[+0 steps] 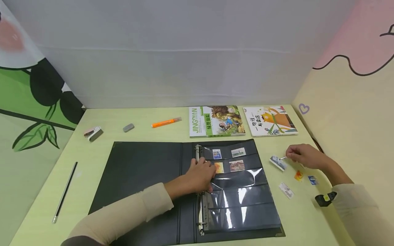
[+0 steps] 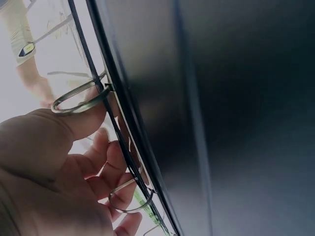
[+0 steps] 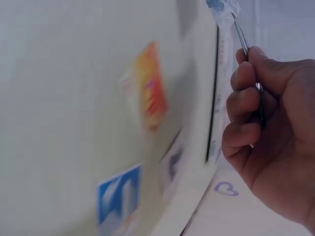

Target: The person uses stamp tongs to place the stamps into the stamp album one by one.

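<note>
In my right hand (image 1: 303, 156) I hold thin metal tweezers (image 3: 239, 34), pinched between thumb and fingers. Their tips meet a blue-grey and white stamp (image 1: 278, 163) beside the album's right edge. My left hand (image 1: 199, 176) rests on the black pocket page (image 1: 240, 218) of a ring-binder stamp album (image 1: 141, 171), next to the metal rings (image 2: 81, 101). Its fingers are bent and its thumb is apart from them. Stamps such as a brown one (image 1: 236, 166) sit in the top two pocket rows; an orange one (image 1: 219, 167) is partly covered by my left hand.
Loose stamps lie right of the album: an orange one (image 1: 298, 175), a blue one (image 1: 312, 180) and a pale one (image 1: 286, 190). Two books (image 1: 217, 121) lie at the back, with an orange highlighter (image 1: 166, 122), eraser (image 1: 128, 127) and stapler (image 1: 93, 133). A pencil (image 1: 65, 192) lies left.
</note>
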`<state>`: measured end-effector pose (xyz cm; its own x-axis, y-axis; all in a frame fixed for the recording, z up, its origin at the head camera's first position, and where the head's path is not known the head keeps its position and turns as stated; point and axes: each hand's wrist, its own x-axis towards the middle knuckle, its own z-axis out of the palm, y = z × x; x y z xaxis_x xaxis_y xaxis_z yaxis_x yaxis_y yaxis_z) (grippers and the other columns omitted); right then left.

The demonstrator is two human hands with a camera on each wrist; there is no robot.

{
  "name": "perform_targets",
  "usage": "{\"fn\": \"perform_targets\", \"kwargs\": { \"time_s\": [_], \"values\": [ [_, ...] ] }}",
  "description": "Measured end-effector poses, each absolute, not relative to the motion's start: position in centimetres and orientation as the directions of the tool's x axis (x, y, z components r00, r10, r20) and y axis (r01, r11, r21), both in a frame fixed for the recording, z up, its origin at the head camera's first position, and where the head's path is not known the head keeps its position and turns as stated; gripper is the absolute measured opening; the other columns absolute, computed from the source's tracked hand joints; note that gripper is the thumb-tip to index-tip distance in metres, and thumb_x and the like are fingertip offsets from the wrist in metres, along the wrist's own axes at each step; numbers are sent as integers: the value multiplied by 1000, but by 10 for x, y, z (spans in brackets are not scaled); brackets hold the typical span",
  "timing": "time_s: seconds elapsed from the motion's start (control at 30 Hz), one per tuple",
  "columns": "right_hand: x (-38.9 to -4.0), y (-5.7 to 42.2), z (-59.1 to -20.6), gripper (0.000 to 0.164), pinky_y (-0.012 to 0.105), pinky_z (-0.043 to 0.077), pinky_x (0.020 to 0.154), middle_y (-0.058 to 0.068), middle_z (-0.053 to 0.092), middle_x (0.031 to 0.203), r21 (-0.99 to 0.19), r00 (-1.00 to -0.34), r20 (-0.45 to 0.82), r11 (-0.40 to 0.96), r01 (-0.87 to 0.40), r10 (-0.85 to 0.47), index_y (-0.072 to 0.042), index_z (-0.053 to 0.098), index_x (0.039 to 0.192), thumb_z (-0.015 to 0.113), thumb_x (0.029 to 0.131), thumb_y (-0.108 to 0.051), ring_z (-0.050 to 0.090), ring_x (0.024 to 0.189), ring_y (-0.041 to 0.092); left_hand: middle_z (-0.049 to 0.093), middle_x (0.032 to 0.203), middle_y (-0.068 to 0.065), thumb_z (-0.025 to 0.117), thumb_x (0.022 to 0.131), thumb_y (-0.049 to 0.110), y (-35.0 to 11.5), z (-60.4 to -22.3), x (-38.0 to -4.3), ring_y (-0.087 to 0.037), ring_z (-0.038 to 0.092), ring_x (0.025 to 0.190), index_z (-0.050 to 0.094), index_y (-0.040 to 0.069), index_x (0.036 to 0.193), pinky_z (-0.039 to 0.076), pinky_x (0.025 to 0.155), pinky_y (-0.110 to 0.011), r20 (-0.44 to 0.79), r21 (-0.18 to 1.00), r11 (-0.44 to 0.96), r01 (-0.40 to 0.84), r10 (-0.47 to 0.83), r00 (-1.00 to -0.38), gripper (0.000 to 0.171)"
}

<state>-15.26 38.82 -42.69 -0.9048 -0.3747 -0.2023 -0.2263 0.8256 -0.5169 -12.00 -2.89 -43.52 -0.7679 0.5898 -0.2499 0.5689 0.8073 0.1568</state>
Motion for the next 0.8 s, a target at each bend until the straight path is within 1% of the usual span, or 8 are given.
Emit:
{"fn": "perform_targets", "kwargs": {
  "time_s": [0.1, 0.2, 0.27, 0.33, 0.4, 0.6, 0.8],
  "values": [
    [-159, 378, -419, 16, 24, 38, 52, 0, 52, 71, -525, -913, -169, 818, -234, -370, -10, 60, 89, 53, 99, -21, 45, 57, 5, 59, 100, 5, 83, 69, 44, -32, -435, -120, -17, 39, 96, 54, 24, 91, 29, 85, -41, -260, 172, 808, 564, 589, -765, 42],
    [-165, 365, -412, 16, 24, 37, 55, -1, 52, 72, -512, -917, -120, 815, -271, -380, -8, 60, 89, 53, 99, -19, 44, 61, 6, 59, 107, 4, 82, 72, 43, -33, -435, -120, -17, 37, 95, 54, 24, 103, 28, 86, -41, -269, 195, 804, 562, 594, -758, 47],
    [-170, 354, -408, 16, 24, 37, 54, -1, 53, 73, -517, -916, -101, 808, -284, -387, -8, 60, 90, 53, 99, -19, 43, 59, 6, 58, 111, 3, 81, 73, 42, -34, -434, -120, -17, 36, 95, 53, 24, 110, 27, 85, -41, -272, 209, 802, 560, 598, -754, 50],
    [-175, 340, -405, 16, 25, 37, 53, -1, 54, 73, -530, -910, -88, 793, -302, -405, -8, 61, 91, 53, 99, -19, 42, 57, 7, 57, 113, 2, 81, 74, 42, -35, -433, -119, -17, 36, 97, 53, 25, 112, 27, 86, -41, -268, 215, 798, 563, 602, -752, 50],
    [-180, 323, -404, 16, 25, 38, 53, -2, 55, 72, -536, -896, -79, 776, -331, -437, -8, 62, 91, 53, 98, -19, 41, 55, 7, 56, 114, 2, 81, 74, 42, -37, -432, -120, -17, 36, 98, 54, 25, 110, 27, 86, -41, -266, 218, 798, 562, 603, -752, 48],
    [-191, 267, -413, 15, 25, 39, 57, -6, 56, 69, -538, -815, -74, 711, -453, -575, -12, 65, 88, 55, 97, -19, 45, 57, 6, 54, 112, 4, 79, 76, 38, -40, -431, -120, -17, 35, 97, 52, 25, 105, 27, 88, -42, -248, 229, 784, 577, 620, -744, 42],
    [-197, 225, -423, 17, 25, 40, 59, -9, 54, 67, -555, -710, -105, 633, -539, -696, -15, 65, 85, 55, 97, -21, 45, 56, 4, 54, 110, 7, 78, 77, 38, -36, -432, -119, -15, 34, 96, 50, 26, 105, 26, 88, -41, -253, 220, 779, 587, 627, -737, 41]
  ]
}}
